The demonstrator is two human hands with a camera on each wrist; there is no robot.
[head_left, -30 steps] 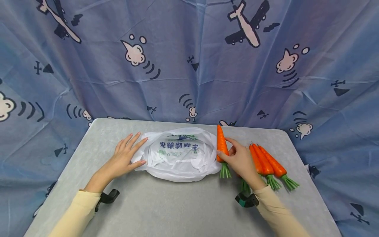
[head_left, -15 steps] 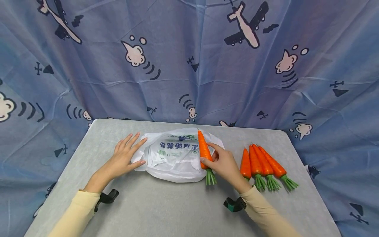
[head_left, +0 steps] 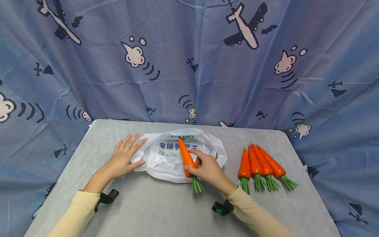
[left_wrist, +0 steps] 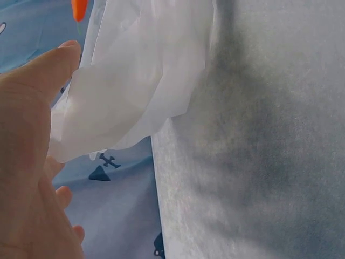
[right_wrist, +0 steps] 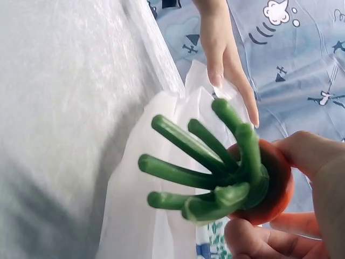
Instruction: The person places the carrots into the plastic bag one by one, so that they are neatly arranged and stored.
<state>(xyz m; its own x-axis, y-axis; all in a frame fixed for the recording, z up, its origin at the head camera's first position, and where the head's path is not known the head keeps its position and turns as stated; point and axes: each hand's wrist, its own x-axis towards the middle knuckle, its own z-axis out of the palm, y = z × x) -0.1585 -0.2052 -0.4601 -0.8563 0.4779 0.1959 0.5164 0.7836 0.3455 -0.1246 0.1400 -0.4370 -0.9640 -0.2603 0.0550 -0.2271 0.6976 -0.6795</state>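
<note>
A white plastic bag (head_left: 174,177) with printed lettering lies on the table, its mouth spread wide. My left hand (head_left: 125,154) is at the bag's left edge, fingers straight and spread; in the left wrist view the bag's film (left_wrist: 124,81) lies against that hand. Between thumb and fingers my right hand (head_left: 208,168) pinches a carrot (head_left: 186,158) over the bag's opening. Its orange tip points away and its green stem stubs (right_wrist: 188,145) point toward the right wrist camera. Several other carrots (head_left: 256,161) lie side by side to the right of the bag.
The grey table (head_left: 165,210) has a back edge close to a blue curtain (head_left: 189,65) printed with airplanes. A black strap device (head_left: 223,208) sits at the right wrist, and another (head_left: 108,197) at the left.
My right hand has carried the carrot leftward from the bag's right edge to over its opening. The bag's right side now spreads outward. The left hand has stayed put.
</note>
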